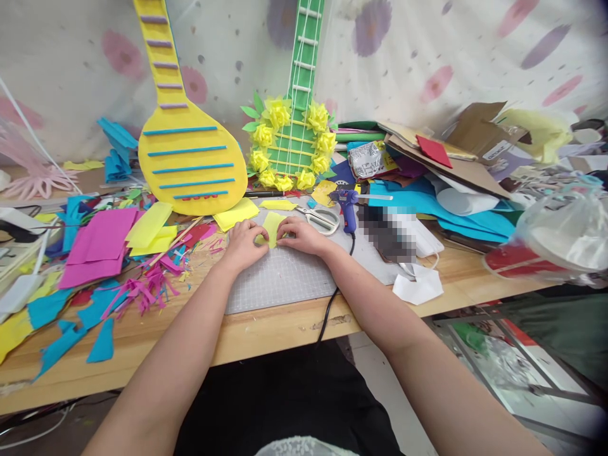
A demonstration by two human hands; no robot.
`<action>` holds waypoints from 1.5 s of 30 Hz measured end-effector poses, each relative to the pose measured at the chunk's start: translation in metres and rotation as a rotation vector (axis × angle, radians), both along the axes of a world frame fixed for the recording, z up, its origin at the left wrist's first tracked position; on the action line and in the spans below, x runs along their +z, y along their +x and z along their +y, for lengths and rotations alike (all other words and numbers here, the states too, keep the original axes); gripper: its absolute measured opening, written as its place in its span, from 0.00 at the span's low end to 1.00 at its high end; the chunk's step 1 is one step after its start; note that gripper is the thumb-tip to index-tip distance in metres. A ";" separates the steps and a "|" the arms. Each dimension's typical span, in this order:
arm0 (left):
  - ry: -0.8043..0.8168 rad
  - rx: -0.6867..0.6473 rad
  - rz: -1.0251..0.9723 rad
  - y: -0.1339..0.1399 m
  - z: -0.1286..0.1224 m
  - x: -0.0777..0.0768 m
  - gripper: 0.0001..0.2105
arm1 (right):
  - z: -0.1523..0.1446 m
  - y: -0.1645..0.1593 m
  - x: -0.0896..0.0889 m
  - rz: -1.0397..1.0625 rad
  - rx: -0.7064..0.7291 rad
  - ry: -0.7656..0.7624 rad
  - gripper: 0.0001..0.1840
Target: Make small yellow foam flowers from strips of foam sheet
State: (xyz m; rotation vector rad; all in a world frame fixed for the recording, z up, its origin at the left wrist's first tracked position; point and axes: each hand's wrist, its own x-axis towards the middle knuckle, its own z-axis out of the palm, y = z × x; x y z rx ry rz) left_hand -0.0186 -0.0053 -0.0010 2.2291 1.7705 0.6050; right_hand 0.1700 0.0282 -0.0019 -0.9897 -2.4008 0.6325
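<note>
– Pinching what, those two hands?

– A small piece of yellow paper (272,225). The left hand (246,244) has its thumb and fingertips closed on one side edge, and the right hand (301,235) does the same on the opposite edge.

– And where is the paper itself?

– Between the hands, over the far part of the grey cutting mat (280,278). Whether it rests on the mat or is lifted slightly, I can't tell.

– What's close by?

– Just beyond the left hand, a folded yellow sheet (236,214). Beyond the right hand, a pair of scissors (310,213), then a purple glue gun (349,214), whose black cord (327,311) passes under the right forearm and over the table edge.

– Anything standing behind?

– Two instrument shapes against the flowered curtain (228,38): a yellow one (192,155) with blue strips across its body, and a green one (295,136) with white strings and a ring of yellow paper flowers (278,113).

– And over on the left?

– Magenta sheets (97,250), with blue scraps (101,341) nearer the front of the wooden table (156,345).
</note>
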 end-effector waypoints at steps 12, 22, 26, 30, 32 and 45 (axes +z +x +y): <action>-0.036 0.003 -0.009 0.002 -0.002 0.003 0.07 | -0.002 -0.013 -0.004 -0.041 -0.254 -0.041 0.05; -0.023 -0.003 -0.017 0.003 -0.001 0.001 0.07 | -0.003 -0.017 -0.004 -0.049 -0.295 -0.081 0.06; -0.028 -0.002 -0.017 0.002 -0.001 0.001 0.07 | -0.004 -0.018 -0.003 -0.052 -0.302 -0.087 0.07; -0.038 0.003 -0.023 0.002 -0.001 0.000 0.07 | -0.005 -0.020 -0.001 -0.082 -0.338 -0.090 0.07; -0.039 0.006 -0.025 0.002 -0.001 0.001 0.07 | -0.005 -0.021 0.000 -0.097 -0.356 -0.090 0.07; -0.019 0.085 0.021 0.010 0.003 0.000 0.06 | -0.005 -0.021 0.003 -0.120 -0.365 -0.110 0.09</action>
